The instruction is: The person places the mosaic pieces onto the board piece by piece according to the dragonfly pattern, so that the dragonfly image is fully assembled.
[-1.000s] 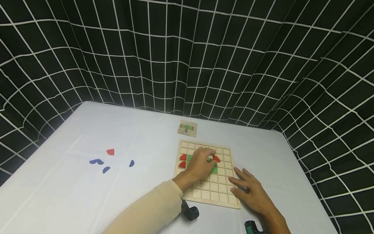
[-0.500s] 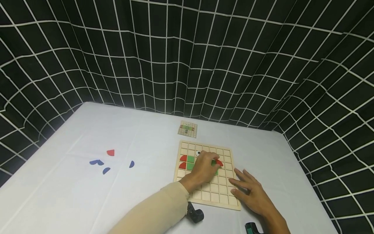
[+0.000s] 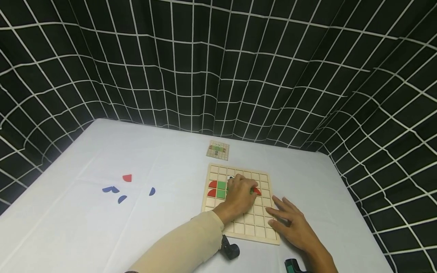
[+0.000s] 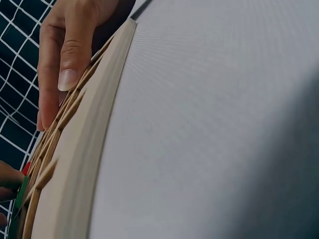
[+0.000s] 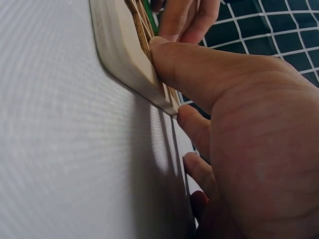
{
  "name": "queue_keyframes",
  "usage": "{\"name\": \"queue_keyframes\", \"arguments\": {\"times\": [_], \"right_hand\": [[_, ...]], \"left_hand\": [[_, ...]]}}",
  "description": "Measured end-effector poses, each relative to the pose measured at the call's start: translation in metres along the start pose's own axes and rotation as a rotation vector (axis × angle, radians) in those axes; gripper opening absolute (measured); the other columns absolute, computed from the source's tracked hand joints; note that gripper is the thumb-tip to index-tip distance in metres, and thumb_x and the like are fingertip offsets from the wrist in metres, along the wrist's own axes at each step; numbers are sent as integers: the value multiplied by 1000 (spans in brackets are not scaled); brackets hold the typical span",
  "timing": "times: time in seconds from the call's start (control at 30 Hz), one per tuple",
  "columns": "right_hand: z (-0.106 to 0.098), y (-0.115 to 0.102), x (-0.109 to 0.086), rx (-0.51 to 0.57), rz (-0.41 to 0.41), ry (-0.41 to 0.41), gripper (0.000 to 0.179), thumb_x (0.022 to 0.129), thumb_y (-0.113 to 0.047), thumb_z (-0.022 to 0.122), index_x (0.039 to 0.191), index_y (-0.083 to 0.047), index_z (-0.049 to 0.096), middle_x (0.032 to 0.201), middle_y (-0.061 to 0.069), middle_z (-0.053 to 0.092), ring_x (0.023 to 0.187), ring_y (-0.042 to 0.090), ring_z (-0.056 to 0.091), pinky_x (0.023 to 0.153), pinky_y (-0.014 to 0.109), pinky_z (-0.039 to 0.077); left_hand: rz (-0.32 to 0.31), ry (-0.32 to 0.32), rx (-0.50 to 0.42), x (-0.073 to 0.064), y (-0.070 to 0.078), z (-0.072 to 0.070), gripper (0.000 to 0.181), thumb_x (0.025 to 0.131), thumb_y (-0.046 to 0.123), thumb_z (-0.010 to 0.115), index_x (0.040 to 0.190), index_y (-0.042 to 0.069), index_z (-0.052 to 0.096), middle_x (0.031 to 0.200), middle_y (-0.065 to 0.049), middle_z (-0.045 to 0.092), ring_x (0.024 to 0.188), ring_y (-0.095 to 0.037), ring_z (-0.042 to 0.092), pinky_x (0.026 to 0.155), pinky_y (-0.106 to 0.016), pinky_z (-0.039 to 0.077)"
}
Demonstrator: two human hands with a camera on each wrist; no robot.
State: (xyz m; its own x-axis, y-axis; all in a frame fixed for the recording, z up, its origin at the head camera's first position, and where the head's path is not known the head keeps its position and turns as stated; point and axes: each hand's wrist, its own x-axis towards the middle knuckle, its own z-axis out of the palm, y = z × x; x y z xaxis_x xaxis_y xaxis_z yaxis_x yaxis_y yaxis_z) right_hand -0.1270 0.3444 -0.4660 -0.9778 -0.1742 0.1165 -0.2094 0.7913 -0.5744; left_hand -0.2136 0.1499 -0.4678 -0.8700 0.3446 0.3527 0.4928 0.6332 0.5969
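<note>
left hand (image 3: 240, 195) curves over a grid board (image 3: 259, 230), grip unclear; right hand (image 3: 296, 227), empty, splays at its edge. red and green pieces (image 3: 221, 185) placed; four blue pieces (image 3: 152, 191), one red quarter (image 3: 127, 178) remain.

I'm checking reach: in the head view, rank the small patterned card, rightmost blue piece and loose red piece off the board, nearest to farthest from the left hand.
From the left hand:
1. Small patterned card: just beyond the board.
2. Rightmost blue piece: on the cloth, left of the board.
3. Loose red piece: farther left on the cloth.
</note>
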Motion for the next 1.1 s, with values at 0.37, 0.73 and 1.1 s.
{"name": "queue_keyframes", "arguments": {"times": [0.37, 0.73, 1.1], "right_hand": [[1, 0, 0, 3, 7, -5, 36, 83, -39, 71, 115, -23, 70, 147, 9, 45, 138, 49, 24, 99, 75, 18], [0, -1, 1, 10, 7, -15, 36, 84, -40, 71, 115, -22, 70, 147, 8, 44, 138, 48, 24, 98, 76, 18], [1, 1, -1, 22, -5, -8, 35, 84, -38, 71, 116, -23, 70, 147, 7, 44, 138, 48, 24, 97, 76, 19]], "left_hand": [[14, -13, 72, -2, 1, 0, 19, 86, 21, 67, 104, 19, 73, 104, 6, 72, 113, -20, 53, 95, -41, 33], [40, 34, 118, -4, -2, 0, 17, 91, 15, 63, 101, 21, 74, 103, 7, 73, 113, -22, 56, 92, -44, 33], [34, 18, 105, -5, -2, -3, 16, 89, 21, 65, 103, 21, 73, 103, 8, 72, 116, -22, 54, 93, -47, 32]]}}
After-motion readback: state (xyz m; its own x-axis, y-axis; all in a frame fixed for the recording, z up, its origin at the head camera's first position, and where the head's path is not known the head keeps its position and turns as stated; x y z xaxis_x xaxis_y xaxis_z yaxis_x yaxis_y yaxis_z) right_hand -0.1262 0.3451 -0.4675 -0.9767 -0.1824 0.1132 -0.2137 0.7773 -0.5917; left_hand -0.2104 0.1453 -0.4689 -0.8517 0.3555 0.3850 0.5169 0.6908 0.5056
